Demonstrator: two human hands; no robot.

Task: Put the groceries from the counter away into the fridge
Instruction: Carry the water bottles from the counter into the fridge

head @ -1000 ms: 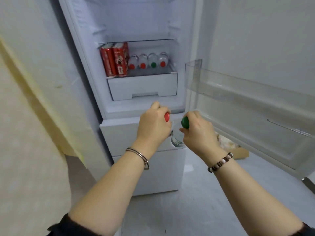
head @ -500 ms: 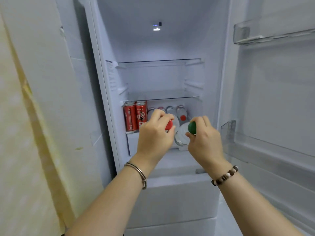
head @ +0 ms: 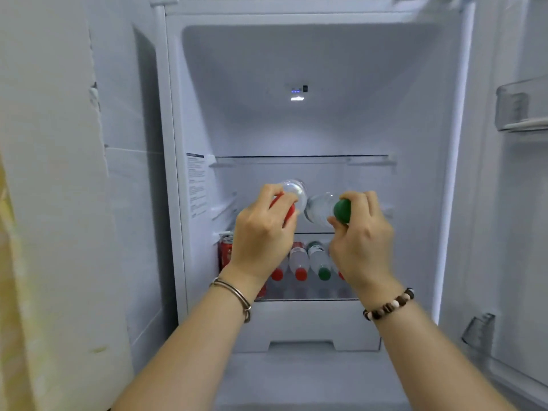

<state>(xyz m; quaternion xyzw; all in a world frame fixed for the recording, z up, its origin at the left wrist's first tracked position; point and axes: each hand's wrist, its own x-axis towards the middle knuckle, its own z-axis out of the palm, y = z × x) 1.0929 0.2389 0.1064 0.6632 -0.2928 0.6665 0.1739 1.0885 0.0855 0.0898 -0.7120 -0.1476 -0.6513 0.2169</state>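
Note:
My left hand (head: 262, 232) grips a clear water bottle with a red cap (head: 293, 192) by its cap end, bottle pointing into the open fridge (head: 296, 69). In my right hand (head: 360, 241) is a clear water bottle with a green cap (head: 321, 209), held the same way. Both bottles hover side by side, just above the middle glass shelf (head: 314, 233). On the shelf below lie several water bottles (head: 308, 262) with red and green caps facing me, and red soda cans (head: 226, 252) stand at the left, partly hidden by my left hand.
An upper glass shelf (head: 299, 158) sits above the bottles. A white drawer (head: 308, 324) is under the bottom shelf. The open fridge door on the right carries clear door bins (head: 522, 108). A pale wall panel (head: 50, 203) stands close on the left.
Both hands have risen with the bottles from the drawer level to the middle shelf level and reached deeper into the fridge. My view has tilted up.

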